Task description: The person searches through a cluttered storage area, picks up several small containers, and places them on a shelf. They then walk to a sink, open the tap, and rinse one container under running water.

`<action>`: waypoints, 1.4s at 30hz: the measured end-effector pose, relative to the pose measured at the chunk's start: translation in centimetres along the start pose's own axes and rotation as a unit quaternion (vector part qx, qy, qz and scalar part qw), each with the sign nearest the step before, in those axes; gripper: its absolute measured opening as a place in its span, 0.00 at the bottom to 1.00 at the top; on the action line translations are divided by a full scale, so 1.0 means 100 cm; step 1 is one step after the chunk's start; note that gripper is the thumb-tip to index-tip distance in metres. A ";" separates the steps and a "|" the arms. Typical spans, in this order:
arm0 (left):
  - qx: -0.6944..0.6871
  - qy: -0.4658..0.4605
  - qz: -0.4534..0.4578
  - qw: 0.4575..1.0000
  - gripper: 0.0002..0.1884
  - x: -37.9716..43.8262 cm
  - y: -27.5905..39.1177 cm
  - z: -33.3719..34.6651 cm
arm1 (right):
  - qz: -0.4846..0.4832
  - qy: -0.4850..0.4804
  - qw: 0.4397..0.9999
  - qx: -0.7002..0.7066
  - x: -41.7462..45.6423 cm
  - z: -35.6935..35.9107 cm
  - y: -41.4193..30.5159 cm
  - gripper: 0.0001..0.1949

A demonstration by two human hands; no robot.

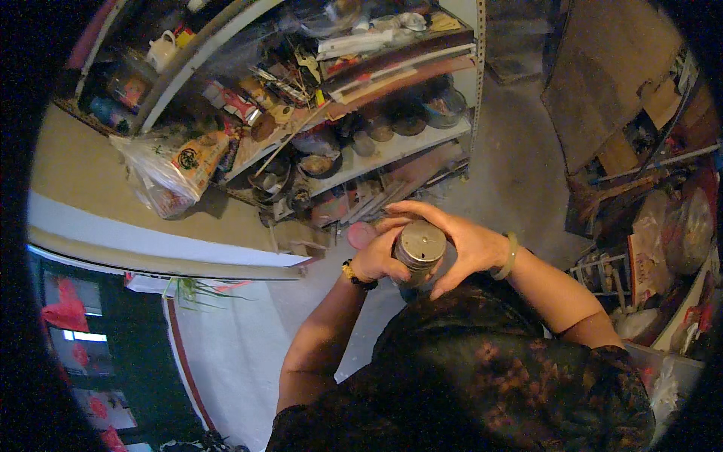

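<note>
My left hand (pixel 379 257) holds a jar with a worn metal screw lid (pixel 422 240), its thumb and fingers wrapped around the side. The lid faces up and has a small dark mark or hole near its front edge. Around the jar's other side curves my right hand (pixel 469 243), fingers and thumb spread wide. A gap shows between its thumb and the jar. Whether its far fingertips touch the jar or my left hand, I cannot tell. A pink round object (pixel 361 234) shows just beyond my left hand; what supports it is unclear.
Ahead stands a cluttered metal shelf unit (pixel 480 68) with bowls and pots (pixel 381 129) on a lower shelf. A clear plastic bag (pixel 164 175) lies at the left. Large cardboard (pixel 610 73) stands at right, above bagged goods (pixel 686 231). A green plant (pixel 195 291) pokes out at left.
</note>
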State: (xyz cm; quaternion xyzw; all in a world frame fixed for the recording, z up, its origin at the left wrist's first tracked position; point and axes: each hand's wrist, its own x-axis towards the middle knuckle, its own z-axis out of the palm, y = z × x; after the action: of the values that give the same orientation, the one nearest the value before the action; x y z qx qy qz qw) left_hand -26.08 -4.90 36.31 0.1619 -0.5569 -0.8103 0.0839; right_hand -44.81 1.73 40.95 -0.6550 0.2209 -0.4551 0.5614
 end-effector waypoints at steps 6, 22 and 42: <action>-0.138 -0.018 0.067 0.988 0.39 0.001 -0.009 0.014 | -0.038 -0.025 0.999 0.009 0.002 -0.001 0.023 0.35; -0.085 0.146 0.031 0.985 0.24 0.011 0.032 0.040 | 0.057 0.268 0.927 0.256 -0.006 0.003 0.039 0.27; 0.413 0.088 0.285 0.861 0.39 -0.042 0.070 0.092 | 0.214 0.301 0.832 0.413 -0.020 0.066 -0.054 0.23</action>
State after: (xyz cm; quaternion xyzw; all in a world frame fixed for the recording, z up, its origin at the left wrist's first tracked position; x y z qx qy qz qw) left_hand -25.75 1.90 46.58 0.0867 -0.8526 -0.4291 0.2853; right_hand -41.44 8.29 45.61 -0.1286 0.3049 -0.5475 0.7686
